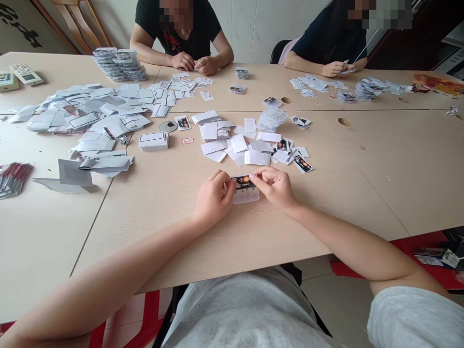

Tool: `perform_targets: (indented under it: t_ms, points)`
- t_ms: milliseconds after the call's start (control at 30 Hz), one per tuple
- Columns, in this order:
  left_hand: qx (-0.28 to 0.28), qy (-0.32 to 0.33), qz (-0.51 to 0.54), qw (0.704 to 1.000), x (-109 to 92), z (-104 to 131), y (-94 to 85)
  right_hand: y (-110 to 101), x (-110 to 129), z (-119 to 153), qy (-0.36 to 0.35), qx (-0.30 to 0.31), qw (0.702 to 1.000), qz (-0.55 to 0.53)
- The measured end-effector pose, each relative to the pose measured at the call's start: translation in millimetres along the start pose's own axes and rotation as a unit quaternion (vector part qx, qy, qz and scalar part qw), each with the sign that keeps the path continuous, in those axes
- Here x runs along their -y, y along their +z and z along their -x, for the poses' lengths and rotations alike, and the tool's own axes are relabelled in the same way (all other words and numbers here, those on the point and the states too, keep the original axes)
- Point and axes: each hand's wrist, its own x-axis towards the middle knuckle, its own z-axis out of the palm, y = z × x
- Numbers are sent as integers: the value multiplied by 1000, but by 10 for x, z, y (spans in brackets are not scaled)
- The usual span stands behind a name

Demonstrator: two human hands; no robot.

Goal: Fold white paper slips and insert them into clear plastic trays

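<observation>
Between my two hands, at the near side of the table, is a small clear plastic case [247, 196] with compartments. A black printed card [243, 182] with an orange burst lies over the case's far part. My left hand [216, 197] is closed, pinching the left edge of the card and case. On the other side, my right hand [276, 187] pinches the card's right end between thumb and fingers. Just beyond my hands lie loose white folded cards [257, 157] and several black printed cards [302, 164]. A stack of clear cases [271, 119] stands behind them.
A large heap of white cards [90, 106] covers the left of the table [188, 246]. Nearby are a neat card stack [153, 141] and a tape roll [167, 126]. Two people [181, 38] sit opposite, handling small pieces. Stacked filled cases [119, 64] stand at the far left.
</observation>
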Motion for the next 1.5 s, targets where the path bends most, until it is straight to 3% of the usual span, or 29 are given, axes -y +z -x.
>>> perform_targets:
  t_ms: [233, 400, 667, 833, 967, 1267, 1500]
  points:
    - [1, -28, 15, 999, 34, -39, -30, -76, 22, -64, 88, 12, 985, -146]
    - [31, -65, 134, 988, 54, -61, -92, -96, 16, -68, 121, 5, 974, -193]
    - [166, -58, 183, 967, 81, -60, -64, -7, 174, 62, 73, 39, 988, -129]
    - [197, -46, 240, 950, 99, -51, -46, 10, 150, 82, 162, 150, 967, -128]
    - [229, -58, 283, 930, 89, -53, -45, 27, 131, 102, 137, 192, 970, -54]
    - [237, -41, 269, 933, 83, -73, -99, 13, 91, 33, 204, 151, 951, -177]
    - [208, -3, 223, 952, 115, -67, -83, -6, 123, 83, 181, 181, 957, -139]
